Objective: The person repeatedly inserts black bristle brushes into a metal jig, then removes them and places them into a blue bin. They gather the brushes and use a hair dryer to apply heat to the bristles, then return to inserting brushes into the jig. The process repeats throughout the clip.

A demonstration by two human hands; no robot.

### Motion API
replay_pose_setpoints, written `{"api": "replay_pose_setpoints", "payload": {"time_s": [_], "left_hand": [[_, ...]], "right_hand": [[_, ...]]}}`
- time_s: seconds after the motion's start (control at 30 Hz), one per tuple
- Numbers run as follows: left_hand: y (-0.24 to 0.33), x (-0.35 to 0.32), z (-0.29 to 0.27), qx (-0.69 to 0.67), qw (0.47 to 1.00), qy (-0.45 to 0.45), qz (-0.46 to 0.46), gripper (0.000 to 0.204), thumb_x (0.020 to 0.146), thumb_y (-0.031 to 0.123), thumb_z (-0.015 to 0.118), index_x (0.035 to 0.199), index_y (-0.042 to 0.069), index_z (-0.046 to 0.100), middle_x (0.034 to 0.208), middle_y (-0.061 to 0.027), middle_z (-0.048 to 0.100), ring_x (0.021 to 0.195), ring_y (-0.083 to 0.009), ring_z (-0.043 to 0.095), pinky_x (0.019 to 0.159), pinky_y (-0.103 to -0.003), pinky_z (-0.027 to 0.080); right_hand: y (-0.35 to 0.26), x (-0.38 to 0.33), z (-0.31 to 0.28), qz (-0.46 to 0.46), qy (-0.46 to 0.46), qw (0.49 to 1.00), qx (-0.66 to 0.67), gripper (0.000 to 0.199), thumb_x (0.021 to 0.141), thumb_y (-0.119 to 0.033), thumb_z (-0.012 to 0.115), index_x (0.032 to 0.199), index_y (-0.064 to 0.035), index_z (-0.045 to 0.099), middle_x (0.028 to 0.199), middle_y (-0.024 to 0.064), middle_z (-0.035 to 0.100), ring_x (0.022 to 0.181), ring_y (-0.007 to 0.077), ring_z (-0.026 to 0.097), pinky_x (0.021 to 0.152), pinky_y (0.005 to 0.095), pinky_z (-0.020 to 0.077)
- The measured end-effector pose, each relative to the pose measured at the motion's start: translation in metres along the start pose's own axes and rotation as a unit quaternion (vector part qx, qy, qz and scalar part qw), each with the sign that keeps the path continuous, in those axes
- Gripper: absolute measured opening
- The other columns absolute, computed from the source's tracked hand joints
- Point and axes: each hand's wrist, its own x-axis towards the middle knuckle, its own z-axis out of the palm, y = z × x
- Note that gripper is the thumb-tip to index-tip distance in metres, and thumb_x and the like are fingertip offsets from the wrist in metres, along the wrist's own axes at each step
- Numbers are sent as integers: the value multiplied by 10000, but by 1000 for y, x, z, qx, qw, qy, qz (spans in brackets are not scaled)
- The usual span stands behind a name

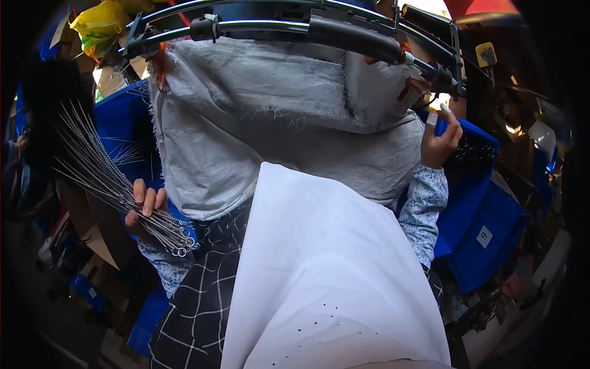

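Observation:
My left hand (146,202) is closed round a thick bundle of twisted metal wire rods (101,157). Small ring loops at their near ends stick out below my fingers, and the long shafts fan out to the upper left. At the right end of a metal bar frame (264,26), my right hand (441,138) is raised beside a hanging grey-white cloth (289,129). White coverings show on its thumb and index fingertip. Those two tips stand slightly apart with nothing visible between them, and the other fingers are bent.
Loose wires lie at a blue bin (117,117) on the left. On the right are a blue bin (476,141) holding small pieces and another blue bin (491,227) with a white label. White fabric (326,264) covers my lap. A yellow bag (98,24) is at upper left.

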Motion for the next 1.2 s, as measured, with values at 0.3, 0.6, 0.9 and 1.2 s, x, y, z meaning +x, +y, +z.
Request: {"api": "replay_pose_setpoints", "payload": {"time_s": [0.3, 0.6, 0.9, 1.2], "left_hand": [[-19, -5, 10, -48, 996, 11, -71, 291, 700, 87, 571, 827, 77, 310, 730, -1, 356, 676, -79, 465, 676, -246, 310], [-48, -21, 29, 62, 989, -6, -136, 319, 724, 134, 516, 958, 19, 332, 815, -38, 376, 788, -103, 398, 758, -244, 311], [-42, -8, 30, 329, 942, -16, 63, 258, 718, 6, 542, 965, 18, 470, 821, -68, 517, 792, -144, 509, 707, -262, 415], [-43, -11, -48, 513, 846, 13, 143, 535, 693, 115, 647, 1154, 19, 393, 1146, -73, 430, 1015, -149, 439, 864, -281, 361]], "right_hand": [[-137, -146, -51, -33, -546, 767, 336, 302, 735, -206, 525, 1011, -83, 541, 783, 125, 593, 755, 273, 565, 682, 338, 438], [-170, -61, -84, -176, -565, 761, 266, 444, 739, -200, 608, 1099, 2, 441, 1007, 170, 552, 961, 292, 526, 799, 348, 427], [-379, 31, -17, -200, -390, 632, 640, 889, 619, -211, 743, 1250, 6, 155, 1153, 195, 389, 1087, 251, 412, 924, 355, 353], [-381, -43, 46, -149, -313, 613, 710, 971, 543, -16, 693, 1254, -85, 34, 1083, 171, 410, 1052, 303, 428, 921, 364, 336]]}}
